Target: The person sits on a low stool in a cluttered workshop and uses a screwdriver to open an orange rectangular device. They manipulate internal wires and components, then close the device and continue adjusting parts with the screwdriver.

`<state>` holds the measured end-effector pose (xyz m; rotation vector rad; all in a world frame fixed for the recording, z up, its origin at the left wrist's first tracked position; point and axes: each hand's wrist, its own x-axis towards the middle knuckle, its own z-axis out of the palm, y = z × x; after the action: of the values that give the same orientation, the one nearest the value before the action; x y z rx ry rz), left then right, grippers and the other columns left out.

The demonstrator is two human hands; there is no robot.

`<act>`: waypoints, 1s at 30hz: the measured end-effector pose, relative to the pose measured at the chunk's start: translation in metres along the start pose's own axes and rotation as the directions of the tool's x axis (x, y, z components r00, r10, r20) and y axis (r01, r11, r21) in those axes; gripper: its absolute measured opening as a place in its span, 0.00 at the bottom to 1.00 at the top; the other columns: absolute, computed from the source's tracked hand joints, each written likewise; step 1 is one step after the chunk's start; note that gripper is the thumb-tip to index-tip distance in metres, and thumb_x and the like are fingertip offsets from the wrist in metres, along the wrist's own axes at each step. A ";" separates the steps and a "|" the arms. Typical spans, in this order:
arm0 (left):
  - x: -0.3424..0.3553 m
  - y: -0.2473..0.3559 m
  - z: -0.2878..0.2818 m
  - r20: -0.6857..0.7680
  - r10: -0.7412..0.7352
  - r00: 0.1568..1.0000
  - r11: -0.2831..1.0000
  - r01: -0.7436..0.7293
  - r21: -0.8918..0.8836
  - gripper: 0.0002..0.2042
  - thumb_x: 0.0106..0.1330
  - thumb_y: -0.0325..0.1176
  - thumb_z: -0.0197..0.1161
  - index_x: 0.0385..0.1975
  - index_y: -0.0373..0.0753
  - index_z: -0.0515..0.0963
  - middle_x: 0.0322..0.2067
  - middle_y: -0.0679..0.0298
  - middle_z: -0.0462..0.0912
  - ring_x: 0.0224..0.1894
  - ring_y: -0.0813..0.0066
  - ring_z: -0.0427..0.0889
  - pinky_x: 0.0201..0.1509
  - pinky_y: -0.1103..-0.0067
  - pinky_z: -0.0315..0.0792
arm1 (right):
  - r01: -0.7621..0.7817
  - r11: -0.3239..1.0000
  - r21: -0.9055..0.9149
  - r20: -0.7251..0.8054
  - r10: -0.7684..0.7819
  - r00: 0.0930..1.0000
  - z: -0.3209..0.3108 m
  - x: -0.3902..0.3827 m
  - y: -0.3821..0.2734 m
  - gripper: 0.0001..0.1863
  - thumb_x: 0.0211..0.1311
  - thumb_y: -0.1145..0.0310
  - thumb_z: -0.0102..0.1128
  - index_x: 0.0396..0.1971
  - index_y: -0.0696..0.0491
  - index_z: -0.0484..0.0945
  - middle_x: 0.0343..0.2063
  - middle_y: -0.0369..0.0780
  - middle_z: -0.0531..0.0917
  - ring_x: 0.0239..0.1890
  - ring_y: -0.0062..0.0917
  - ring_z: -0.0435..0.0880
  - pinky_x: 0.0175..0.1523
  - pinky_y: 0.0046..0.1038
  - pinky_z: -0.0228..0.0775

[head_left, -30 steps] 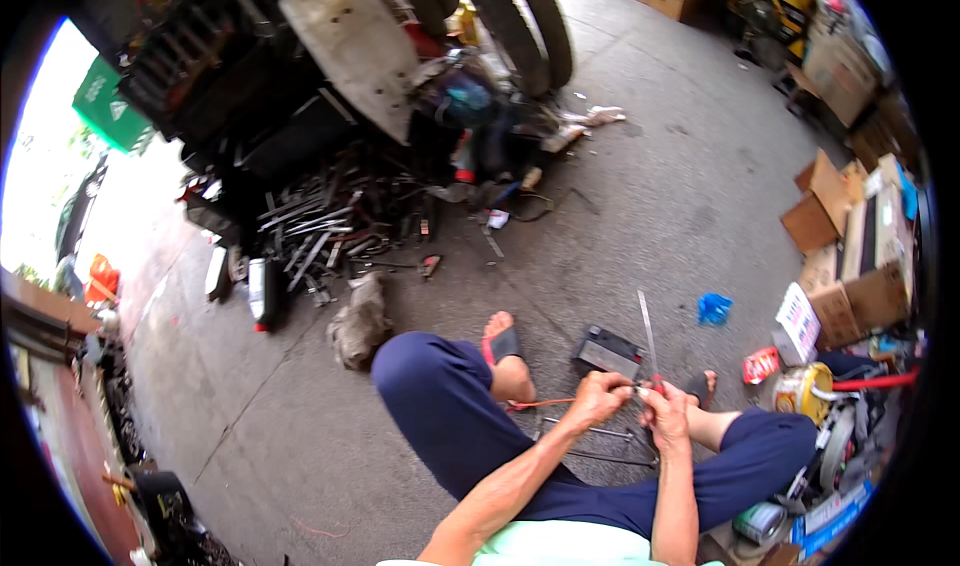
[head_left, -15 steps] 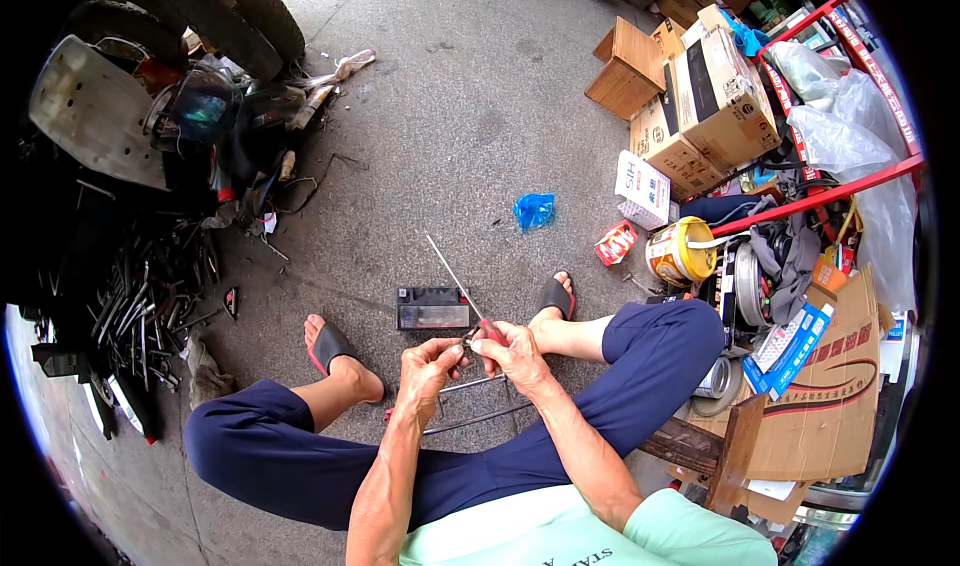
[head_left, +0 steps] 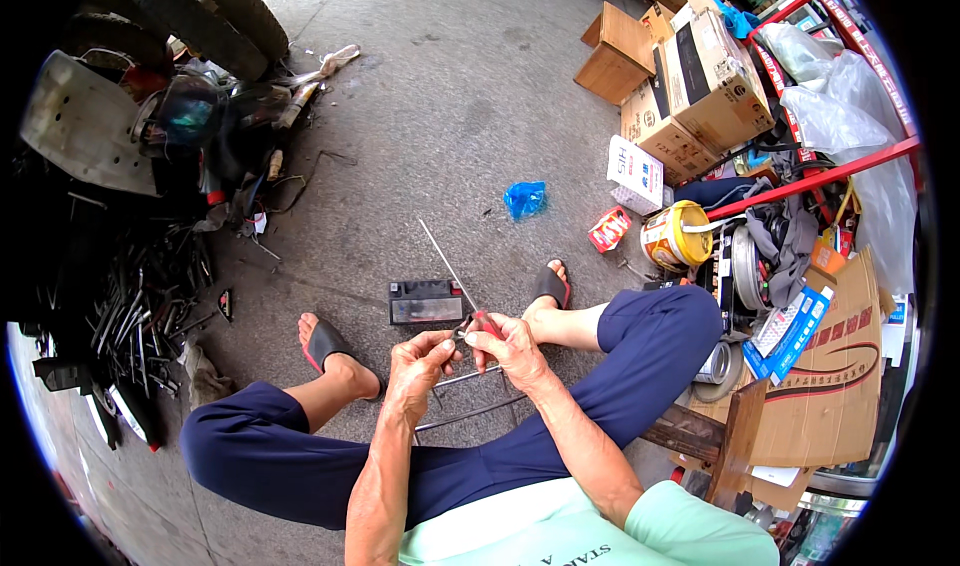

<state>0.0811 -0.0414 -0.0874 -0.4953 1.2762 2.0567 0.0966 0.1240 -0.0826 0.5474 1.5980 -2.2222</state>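
My right hand (head_left: pixel 515 353) is closed around the red handle of a long screwdriver (head_left: pixel 485 321). The thin metal shaft points away from me and to the left, over the ground. Close beside it, my left hand (head_left: pixel 420 363) is pinched, fingertips meeting those of my right hand. Between them is a small dark and metallic piece (head_left: pixel 460 334), too small to name. Just beyond my hands, a black box-shaped battery (head_left: pixel 424 303) lies on the ground between my feet.
A metal-framed stand (head_left: pixel 465 416) is below my hands. Dark metal parts and tools (head_left: pixel 150 311) are heaped at left, near old tyres (head_left: pixel 190 21). Cardboard boxes (head_left: pixel 715 91), a yellow-lidded bucket (head_left: pixel 680 234) and a red rack (head_left: pixel 815 178) fill the right. A blue plastic bag (head_left: pixel 524 199) lies ahead.
The whole view has shifted slightly, with ground objects a little higher and farther left in the picture. Both hands keep nearly the same pose around the screwdriver and the small piece.
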 end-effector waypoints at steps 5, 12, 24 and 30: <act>-0.002 0.003 0.000 0.026 -0.025 0.999 0.999 0.026 -0.030 0.09 0.60 0.28 0.61 0.39 0.33 0.78 0.23 0.67 0.79 0.20 0.87 0.71 0.17 0.93 0.57 | -0.055 0.992 0.114 0.047 0.050 0.998 -0.002 -0.003 -0.004 0.09 0.56 0.69 0.61 0.34 0.57 0.75 0.19 0.33 0.77 0.19 0.16 0.76 0.23 0.18 0.70; -0.007 0.005 0.006 -0.003 0.040 0.999 0.999 -0.040 -0.031 0.10 0.60 0.27 0.61 0.40 0.32 0.77 0.23 0.64 0.80 0.20 0.84 0.72 0.21 0.90 0.63 | -0.017 0.993 0.120 0.001 0.017 1.000 0.007 -0.006 -0.012 0.10 0.55 0.68 0.62 0.35 0.56 0.76 0.22 0.33 0.78 0.22 0.14 0.76 0.23 0.15 0.69; -0.006 0.005 0.005 0.005 -0.016 1.000 0.996 0.017 -0.085 0.10 0.61 0.29 0.60 0.40 0.34 0.76 0.23 0.67 0.78 0.19 0.87 0.70 0.18 0.92 0.57 | 0.090 0.995 0.052 -0.148 -0.082 0.986 0.019 -0.014 -0.003 0.10 0.55 0.70 0.62 0.36 0.57 0.75 0.22 0.32 0.77 0.22 0.12 0.75 0.23 0.15 0.69; -0.005 0.006 0.002 0.008 -0.033 0.999 0.994 0.033 -0.104 0.10 0.62 0.29 0.59 0.41 0.34 0.76 0.21 0.69 0.76 0.18 0.89 0.68 0.16 0.93 0.53 | 0.023 0.960 0.281 -0.104 0.007 0.995 0.011 -0.012 -0.007 0.12 0.55 0.72 0.62 0.40 0.56 0.75 0.28 0.31 0.78 0.28 0.13 0.77 0.25 0.15 0.70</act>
<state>0.0804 -0.0428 -0.0798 -0.5533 1.1542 2.1031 0.1025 0.1161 -0.0670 0.7457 1.3375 -2.4824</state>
